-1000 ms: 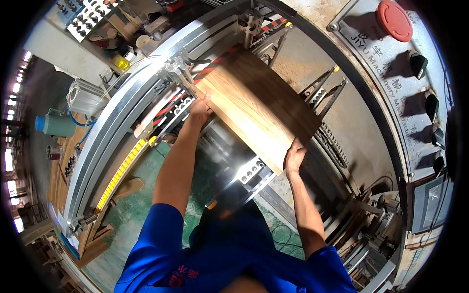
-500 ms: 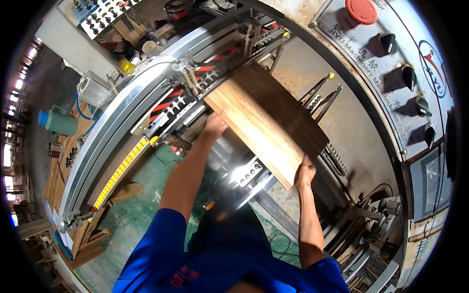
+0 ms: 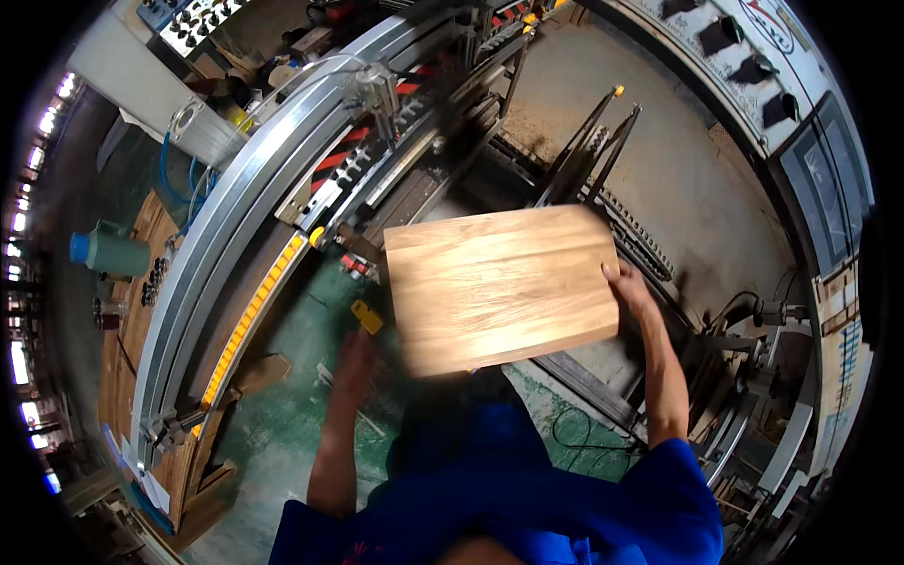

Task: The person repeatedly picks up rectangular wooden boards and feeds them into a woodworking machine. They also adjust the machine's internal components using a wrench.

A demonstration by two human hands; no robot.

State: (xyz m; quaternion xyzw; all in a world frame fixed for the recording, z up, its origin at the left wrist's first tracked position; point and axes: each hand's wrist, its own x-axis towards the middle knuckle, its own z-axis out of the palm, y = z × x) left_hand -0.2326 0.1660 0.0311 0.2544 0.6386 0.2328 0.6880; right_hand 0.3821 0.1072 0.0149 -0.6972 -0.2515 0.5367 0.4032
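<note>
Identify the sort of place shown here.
Probably a woodworking workshop: a wooden board in the right hand, a silver machine rail and a control panel with black knobs.

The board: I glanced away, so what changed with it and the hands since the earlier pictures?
The board came away from the rail toward the person, its left end swinging in. The left hand let go and is now apart from it, blurred. The right hand still grips the right end. The rail and jug look unmoved.
</note>
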